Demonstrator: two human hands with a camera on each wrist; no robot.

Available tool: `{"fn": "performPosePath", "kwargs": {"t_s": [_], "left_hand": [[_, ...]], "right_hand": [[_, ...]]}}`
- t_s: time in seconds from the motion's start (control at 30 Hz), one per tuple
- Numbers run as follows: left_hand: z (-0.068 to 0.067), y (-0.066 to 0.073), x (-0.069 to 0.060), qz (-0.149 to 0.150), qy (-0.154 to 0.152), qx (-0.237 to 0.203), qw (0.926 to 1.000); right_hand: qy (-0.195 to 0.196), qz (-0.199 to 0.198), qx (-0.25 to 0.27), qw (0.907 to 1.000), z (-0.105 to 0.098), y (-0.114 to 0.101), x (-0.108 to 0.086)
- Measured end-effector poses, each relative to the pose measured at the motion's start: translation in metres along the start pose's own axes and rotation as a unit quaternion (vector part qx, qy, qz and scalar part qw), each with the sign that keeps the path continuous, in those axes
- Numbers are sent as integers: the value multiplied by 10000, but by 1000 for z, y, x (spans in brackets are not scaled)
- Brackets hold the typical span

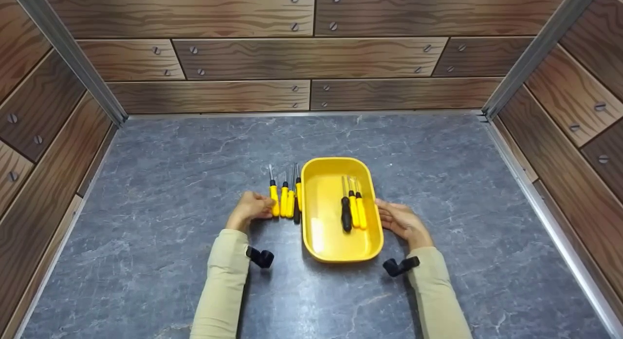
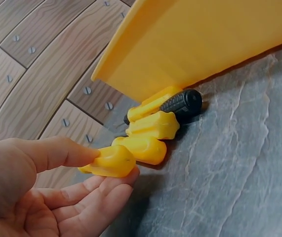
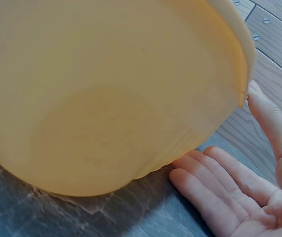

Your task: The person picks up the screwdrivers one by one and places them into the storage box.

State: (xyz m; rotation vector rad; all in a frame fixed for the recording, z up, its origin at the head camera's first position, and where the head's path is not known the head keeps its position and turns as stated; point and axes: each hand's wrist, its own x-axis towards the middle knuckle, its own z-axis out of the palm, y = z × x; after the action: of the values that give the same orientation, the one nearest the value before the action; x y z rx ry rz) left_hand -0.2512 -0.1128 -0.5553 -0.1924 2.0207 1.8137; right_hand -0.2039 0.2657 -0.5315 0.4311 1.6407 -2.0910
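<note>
Pale sleeves point(image 1: 226, 280) were nearest, at the near side of the yellow box point(image 1: 321, 202). To the left of this box, the left grip point(image 1: 250, 206) pinched one yellow screwdriver point(image 1: 275, 200) between thumb and fingers; other screwdrivers point(image 1: 284, 200) lay on the bench point(image 1: 160, 241) between it and the box. The right grip point(image 1: 400, 219), with fingers straight and thumb apart from them, touched the box's right side. Inside the box, toward its right wall, lay three screwdrivers point(image 1: 354, 212).

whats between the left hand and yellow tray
The head view shows four screwdrivers between the left hand, pinching a fifth, and the tray: three yellow-handled, one black.
</note>
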Motion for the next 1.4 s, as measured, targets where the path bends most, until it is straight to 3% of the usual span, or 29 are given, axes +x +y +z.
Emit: {"fn": "performPosePath", "kwargs": {"t_s": [0.07, 0.13, 0.2, 0.3, 0.43, 0.53, 0.83, 1.03, 1.4], "left_hand": [[-2, -6, 6, 18, -86, -41, 10000], [-1, -5, 10, -146, 30, 79, 9999], [6, 18, -13, -434, 196, 271, 9985], [11, 38, -35, -455, 125, 261, 9985], [11, 49, -46, -538, 11, 227, 9983], [11, 49, -46, -596, -5, 214, 9980], [12, 45, -43, -392, -129, 217, 9989], [13, 48, -45, -260, -319, 283, 9987], [16, 54, -48, -352, -312, 277, 9985]], "right_hand": [[-22, -6, -26, 10000, 0, -1, 0], [-42, -6, -18, 10000, 0, -1, 0], [-43, -4, -11, 10000, 0, -2, 0], [-43, 0, -22, 10000, 0, -2, 0], [-38, -21, -13, 10000, 0, -2, 0], [-32, -25, 22, 10000, 0, -1, 0], [-34, -46, 105, 9999, 0, -1, 0], [-314, -127, 82, 9994, -1, 0, -3], [-335, -99, 156, 9993, -2, 0, -3]]}}
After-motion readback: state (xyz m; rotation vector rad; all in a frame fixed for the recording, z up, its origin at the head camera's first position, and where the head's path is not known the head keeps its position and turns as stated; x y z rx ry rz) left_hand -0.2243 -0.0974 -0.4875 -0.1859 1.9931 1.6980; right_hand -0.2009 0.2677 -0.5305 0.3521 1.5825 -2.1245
